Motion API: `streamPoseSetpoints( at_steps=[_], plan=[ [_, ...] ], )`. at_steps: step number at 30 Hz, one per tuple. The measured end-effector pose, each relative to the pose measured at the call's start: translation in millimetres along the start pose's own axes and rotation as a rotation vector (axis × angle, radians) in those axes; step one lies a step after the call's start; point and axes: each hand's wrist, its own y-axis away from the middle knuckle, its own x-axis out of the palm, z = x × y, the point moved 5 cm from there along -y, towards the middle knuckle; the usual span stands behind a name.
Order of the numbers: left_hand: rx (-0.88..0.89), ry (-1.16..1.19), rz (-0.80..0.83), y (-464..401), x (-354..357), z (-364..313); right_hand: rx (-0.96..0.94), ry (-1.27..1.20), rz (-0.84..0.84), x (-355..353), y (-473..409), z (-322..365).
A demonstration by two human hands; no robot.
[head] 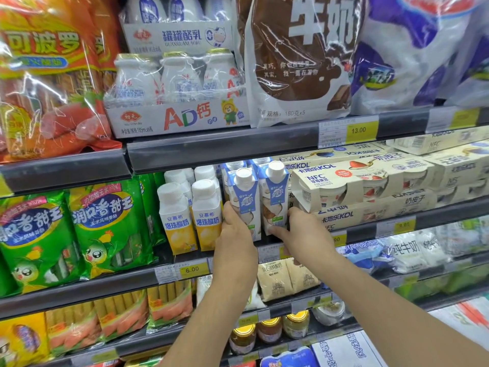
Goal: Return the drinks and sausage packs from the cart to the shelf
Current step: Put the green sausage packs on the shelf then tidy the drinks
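Two blue-and-white drink cartons with white caps stand side by side on the middle shelf (pixel 185 260). My left hand (pixel 235 231) grips the lower part of the left carton (pixel 244 194). My right hand (pixel 301 231) grips the bottom of the right carton (pixel 275 197), thumb across its front. More of the same cartons stand behind them. Green sausage packs (pixel 103 226) lean on the same shelf at the left, and orange sausage packs (pixel 47 83) fill the shelf above on the left. The cart is out of view.
Yellow-and-white yogurt bottles (pixel 190 218) stand just left of the cartons. Cream yogurt multipacks (pixel 370 186) are stacked just to the right. Above are bottle trays (pixel 180 102) and milk bags (pixel 299 62). Lower shelves hold pouches, jars (pixel 270 329) and more sausage packs.
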Motion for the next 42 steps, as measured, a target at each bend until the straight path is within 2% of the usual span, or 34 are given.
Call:
streamPoseSetpoints(
  at_steps=[6, 10, 13, 15, 17, 19, 27, 32, 36, 39, 42],
  plan=[
    [0.008, -0.013, 0.004, -0.2, 1.4, -0.1, -0.001, 0.02, 0.0, -0.3, 0.2, 0.1],
    [0.021, 0.061, 0.003, 6.9, -2.2, 3.4, 0.008, -0.038, 0.0, -2.4, 8.3, -6.2],
    [0.203, 0.04, -0.042, 33.1, -16.0, 8.3, 0.014, -0.151, -0.022, -7.9, 25.8, -15.0],
    [0.334, 0.005, -0.148, 42.3, -34.2, 21.7, -0.038, -0.166, -0.051, -8.9, 36.6, -8.9],
    [0.299, 0.036, -0.243, 35.7, -54.6, 44.5, -0.103, -0.144, -0.037, -2.5, 41.5, 9.8],
    [0.223, 0.03, -0.269, 24.9, -67.6, 62.0, -0.177, -0.128, -0.027, 8.5, 41.2, 33.5],
    [0.15, -0.075, -0.196, 6.9, -55.5, 75.1, -0.299, 0.012, -0.031, 35.5, 38.5, 76.5],
    [0.168, -0.095, -0.167, 3.3, -51.9, 68.9, -0.34, -0.033, -0.047, 38.4, 43.0, 76.8],
    [0.21, -0.042, -0.234, 12.6, -70.6, 79.1, -0.262, -0.125, -0.077, 31.6, 47.1, 57.5],
    [0.12, 0.076, -0.356, 14.0, -99.3, 100.7, -0.14, -0.229, -0.164, 10.4, 43.7, 31.0],
    [0.01, 0.083, -0.324, 4.9, -105.4, 111.9, -0.061, -0.308, -0.213, -3.1, 38.7, 15.1]
  ],
)
